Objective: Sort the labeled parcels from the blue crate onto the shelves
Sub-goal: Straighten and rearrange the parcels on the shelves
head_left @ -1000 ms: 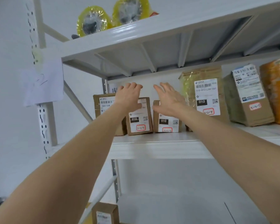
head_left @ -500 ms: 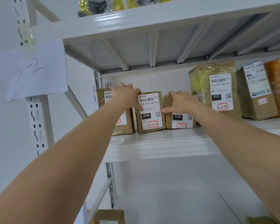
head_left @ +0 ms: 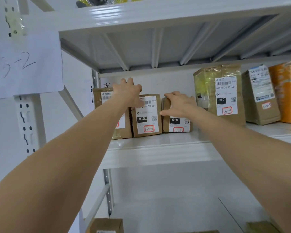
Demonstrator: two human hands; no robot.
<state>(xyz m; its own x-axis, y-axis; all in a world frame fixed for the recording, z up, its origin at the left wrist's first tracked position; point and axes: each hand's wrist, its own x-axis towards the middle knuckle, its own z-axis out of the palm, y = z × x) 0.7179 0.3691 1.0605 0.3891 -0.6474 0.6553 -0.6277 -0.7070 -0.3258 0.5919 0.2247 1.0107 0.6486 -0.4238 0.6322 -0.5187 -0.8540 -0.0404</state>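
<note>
The third parcel [head_left: 176, 122], a small brown box with a white label and a red-ringed "3-2-3", stands on the white shelf [head_left: 158, 148] in front of me. My right hand [head_left: 180, 103] grips it from above, with the fingers [head_left: 190, 98] bent over its top and the thumb stretched down its front left edge.

Touching it on the left is the second parcel [head_left: 147, 118], marked "3-2-2", and beside that stands the first parcel [head_left: 99, 101], half hidden by my arm. My left hand [head_left: 128, 93] lies where these two meet, its fingers curved over their top edges. I cannot tell which box it holds, or whether it holds either.

To the right of my right hand stand three more: a taller taped fourth parcel [head_left: 222, 93] marked "3-2-4", a fifth parcel [head_left: 260, 96] that leans a little, and an orange parcel [head_left: 286, 93] cut off by the edge. That makes six parcels in one row on this shelf.

One paper sheet [head_left: 25, 64] handwritten "3-2" hangs on the perforated upright [head_left: 27, 123] at the left. Two brown boxes show below, one at lower left [head_left: 106, 226] and one at lower right [head_left: 259, 227].
</note>
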